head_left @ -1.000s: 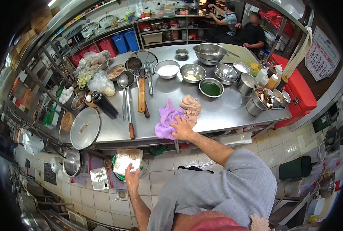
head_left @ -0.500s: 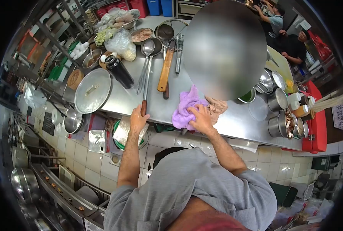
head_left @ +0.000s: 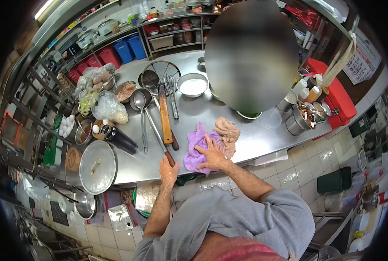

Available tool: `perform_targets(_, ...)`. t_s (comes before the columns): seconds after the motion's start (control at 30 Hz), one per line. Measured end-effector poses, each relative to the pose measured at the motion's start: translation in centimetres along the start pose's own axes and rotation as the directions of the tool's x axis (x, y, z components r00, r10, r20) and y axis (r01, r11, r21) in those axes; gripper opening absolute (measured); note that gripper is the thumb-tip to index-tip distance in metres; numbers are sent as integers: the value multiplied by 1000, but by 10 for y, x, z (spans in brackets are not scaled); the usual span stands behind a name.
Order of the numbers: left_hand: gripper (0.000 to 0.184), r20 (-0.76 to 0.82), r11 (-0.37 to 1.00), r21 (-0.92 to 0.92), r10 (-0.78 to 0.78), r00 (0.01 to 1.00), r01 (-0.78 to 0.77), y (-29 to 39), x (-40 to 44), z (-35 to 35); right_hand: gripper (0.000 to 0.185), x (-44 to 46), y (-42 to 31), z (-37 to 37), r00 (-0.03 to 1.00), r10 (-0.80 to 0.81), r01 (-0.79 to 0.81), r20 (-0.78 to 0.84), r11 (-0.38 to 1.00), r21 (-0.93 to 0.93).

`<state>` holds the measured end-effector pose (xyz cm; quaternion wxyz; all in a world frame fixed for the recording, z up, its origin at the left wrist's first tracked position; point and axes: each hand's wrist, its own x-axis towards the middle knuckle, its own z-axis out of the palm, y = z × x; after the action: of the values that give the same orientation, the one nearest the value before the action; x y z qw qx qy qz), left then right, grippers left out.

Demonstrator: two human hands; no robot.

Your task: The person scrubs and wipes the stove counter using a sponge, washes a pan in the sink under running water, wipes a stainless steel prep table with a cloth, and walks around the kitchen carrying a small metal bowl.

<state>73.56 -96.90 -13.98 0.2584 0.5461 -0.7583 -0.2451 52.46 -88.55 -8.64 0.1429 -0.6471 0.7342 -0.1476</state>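
Just below the frame's centre, the right hand [head_left: 213,155] is spreading its fingers wide over the purple cloth [head_left: 192,151], which is lying under them against the tan cloth [head_left: 229,134]; lower left, the left hand [head_left: 168,171] is meeting a wooden handle [head_left: 171,159], its finger closure unclear

Steel table [head_left: 159,69] carries purple cloth [head_left: 195,150], bowls, utensils.

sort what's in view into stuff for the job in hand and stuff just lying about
In hand or right by it:
- purple cloth, under the spread right hand
- ladle, wooden handle at the left hand
- brown cloth, beside the purple one

Lying about:
- pot lid
- black bottle
- whisk
- eggs
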Motion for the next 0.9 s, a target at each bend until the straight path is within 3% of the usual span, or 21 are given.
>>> perform_targets(0.1, 63, 69, 999, 43, 19, 997, -22, -2, 19, -11, 70, 11, -9, 2, 996, 79, -81, -33, 994, -68)
perform_targets(0.17, 65, -85, 992, 115, 68, 994, -58, -9, 43, -30, 68, 15, -4, 9, 990, 141, -143, -22, 985, -98)
perform_targets(0.23, 68, -195, 987, 157, 71, 978, -40, -18, 70, -40, 59, 27, 10, 16, 997, 82, -82, -13, 996, 30)
perform_targets(0.27, 70, -241, 982, 187, 60, 969, -15, -25, 84, -37, 53, 30, 15, 23, 988, 76, -71, -135, 997, 37)
perform_targets(0.3, 70, -233, 983, 184, 59, 971, -16, -29, 94, -34, 53, 29, 18, 24, 988, 83, -79, -131, 996, 36)
perform_targets(0.37, 83, -138, 971, 109, -195, 971, 211, -33, 118, -31, 54, 30, 24, 23, 963, 90, -77, -254, 995, 58)
perform_targets(0.43, 87, -57, 972, 59, -224, 973, 227, -37, 137, -35, 56, 28, 29, 20, 947, 81, -56, -310, 994, 89)
perform_targets(0.47, 90, 22, 967, 9, -256, 966, 256, -40, 146, -35, 56, 26, 32, 16, 952, 152, -88, -265, 967, 241)
perform_targets(0.5, 86, -23, 976, -63, -208, 978, 207, -59, 159, -13, 56, 24, 36, 13, 956, 213, -123, -203, 915, 384)
perform_targets(0.53, 82, -75, 978, -128, -177, 981, 167, -82, 169, 10, 60, 23, 47, 18, 940, 197, -33, -278, 865, 500)
perform_targets(0.6, 71, 37, 981, -108, -158, 987, 161, -53, 162, 4, 63, 16, 32, -16, 940, 331, -177, -81, 678, 713)
perform_targets(0.67, 60, 111, 965, -212, -131, 985, 152, -40, 162, 13, 64, 23, 58, 2, 952, 267, -45, -148, 601, 798)
perform_targets(0.7, 69, -11, 992, -78, -101, 995, 99, -57, 166, 40, 64, 22, 47, -11, 952, 268, -26, -148, 552, 833)
perform_targets(0.73, 80, 146, 977, -69, -191, 971, 202, -31, 160, 21, 64, 22, 33, -23, 962, 242, -19, -126, 518, 855)
perform_targets(0.77, 82, 120, 977, -59, -197, 973, 205, -25, 157, 25, 64, 27, 21, -35, 968, 222, -5, -116, 484, 875)
perform_targets(0.8, 76, 6, 979, -22, -203, 979, 203, -7, 148, 19, 64, 35, 8, -45, 975, 198, -5, -104, 487, 873)
perform_targets(0.83, 80, 129, 970, -39, -233, 964, 240, 0, 149, 14, 63, 39, -6, -52, 980, 163, 9, -113, 531, 848)
perform_targets(0.9, 78, 107, 977, -83, -188, 976, 197, 0, 151, 22, 63, 53, -33, -61, 986, 123, 23, -114, 574, 818)
